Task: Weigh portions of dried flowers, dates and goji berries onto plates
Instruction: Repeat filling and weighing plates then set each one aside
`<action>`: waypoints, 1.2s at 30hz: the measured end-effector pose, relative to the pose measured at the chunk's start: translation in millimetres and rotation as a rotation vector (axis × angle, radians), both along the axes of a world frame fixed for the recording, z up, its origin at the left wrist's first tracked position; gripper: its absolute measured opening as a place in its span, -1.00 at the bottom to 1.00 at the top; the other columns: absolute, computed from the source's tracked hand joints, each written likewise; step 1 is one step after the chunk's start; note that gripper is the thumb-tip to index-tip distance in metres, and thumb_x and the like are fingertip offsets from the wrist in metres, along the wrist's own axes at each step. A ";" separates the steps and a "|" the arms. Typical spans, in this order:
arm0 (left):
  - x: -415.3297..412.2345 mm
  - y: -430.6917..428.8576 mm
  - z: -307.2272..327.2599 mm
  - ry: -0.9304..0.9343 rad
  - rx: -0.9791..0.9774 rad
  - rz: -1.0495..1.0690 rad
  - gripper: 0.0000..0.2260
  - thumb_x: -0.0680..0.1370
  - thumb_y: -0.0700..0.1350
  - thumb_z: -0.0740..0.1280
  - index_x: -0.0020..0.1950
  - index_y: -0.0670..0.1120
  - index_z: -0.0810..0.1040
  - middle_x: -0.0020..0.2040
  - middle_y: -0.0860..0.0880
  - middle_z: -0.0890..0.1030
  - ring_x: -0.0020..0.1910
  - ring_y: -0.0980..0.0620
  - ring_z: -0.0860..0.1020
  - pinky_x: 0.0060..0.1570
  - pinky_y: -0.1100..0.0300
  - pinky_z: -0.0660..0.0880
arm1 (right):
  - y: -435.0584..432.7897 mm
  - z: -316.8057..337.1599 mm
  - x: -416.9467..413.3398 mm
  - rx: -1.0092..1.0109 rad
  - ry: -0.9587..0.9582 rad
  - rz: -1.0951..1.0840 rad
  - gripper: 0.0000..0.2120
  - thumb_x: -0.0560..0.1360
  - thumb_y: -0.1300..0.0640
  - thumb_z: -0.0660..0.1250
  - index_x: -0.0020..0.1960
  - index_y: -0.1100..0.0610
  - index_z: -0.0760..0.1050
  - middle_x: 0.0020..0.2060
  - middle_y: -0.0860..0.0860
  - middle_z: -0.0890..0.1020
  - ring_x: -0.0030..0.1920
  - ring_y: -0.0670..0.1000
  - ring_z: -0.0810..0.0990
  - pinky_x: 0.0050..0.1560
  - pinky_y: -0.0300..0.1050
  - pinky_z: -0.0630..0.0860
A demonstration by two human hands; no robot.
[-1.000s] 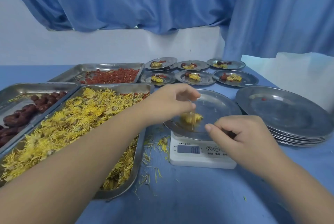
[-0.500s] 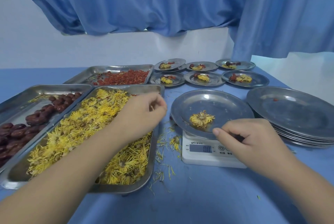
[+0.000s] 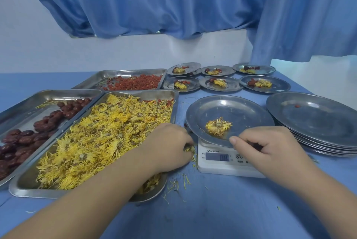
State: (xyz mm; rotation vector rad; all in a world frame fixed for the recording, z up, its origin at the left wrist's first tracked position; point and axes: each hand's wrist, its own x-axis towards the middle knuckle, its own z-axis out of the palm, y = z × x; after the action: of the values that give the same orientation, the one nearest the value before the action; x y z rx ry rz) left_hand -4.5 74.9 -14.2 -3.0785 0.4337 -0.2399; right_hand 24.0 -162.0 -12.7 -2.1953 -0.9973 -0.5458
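A steel plate (image 3: 237, 111) sits on a white scale (image 3: 216, 163) whose display reads 0.4. One dried yellow flower (image 3: 218, 125) lies on the plate. My right hand (image 3: 264, 148) pinches the plate's near rim. My left hand (image 3: 168, 146) rests at the right edge of the flower tray (image 3: 146, 95), fingers closed on a bit of yellow flower beside the scale. A tray of dark red dates (image 3: 25, 138) lies at the left. A tray of goji berries (image 3: 135, 82) is behind.
Several filled small plates (image 3: 220, 82) stand in two rows at the back. A stack of empty plates (image 3: 316, 123) with one stray berry sits at the right. Loose petals (image 3: 177, 182) litter the blue tablecloth in front of the scale. Blue curtains hang behind.
My left hand left the plate after dropping a flower there, swung back over the flower tray, then came down to its right edge beside the scale. My right hand stayed on the plate rim.
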 end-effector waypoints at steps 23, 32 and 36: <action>-5.5 104.9 37.6 -0.119 -0.472 0.322 -0.83 0.57 0.07 0.29 0.14 0.21 0.56 -0.08 0.23 0.58 -0.25 0.21 0.55 -0.34 0.28 0.41 | 19.0 -4.9 -12.6 -0.041 -0.078 0.071 -0.61 0.52 0.00 0.29 -0.45 0.10 0.39 -0.54 -0.03 0.37 -0.48 -0.08 0.36 -0.44 -0.15 0.35; -13.7 247.5 47.5 -0.266 0.035 0.737 -0.81 0.57 -0.01 0.18 0.11 0.04 0.52 -0.07 -0.05 0.50 -0.25 -0.03 0.52 -0.31 0.09 0.49 | 81.4 16.7 -19.3 -0.091 -0.177 0.147 -0.55 0.53 -0.05 0.18 -0.46 0.13 0.26 -0.56 -0.01 0.26 -0.50 -0.01 0.26 -0.49 -0.02 0.35; -14.4 303.5 31.8 -0.146 -0.014 0.842 -0.78 0.56 -0.19 0.18 0.01 -0.05 0.62 -0.02 -0.10 0.63 -0.24 -0.01 0.55 -0.29 0.13 0.49 | 93.5 7.0 -17.4 -0.130 -0.194 0.134 -0.56 0.54 -0.06 0.17 -0.45 0.09 0.21 -0.56 -0.03 0.24 -0.50 -0.05 0.25 -0.48 -0.08 0.35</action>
State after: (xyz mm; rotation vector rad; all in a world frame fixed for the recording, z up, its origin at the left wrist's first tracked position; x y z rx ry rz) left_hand -18.9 378.5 17.6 -2.9008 -0.8490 -0.4148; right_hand 6.6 -68.5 -5.7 -2.1985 -1.3046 -0.6570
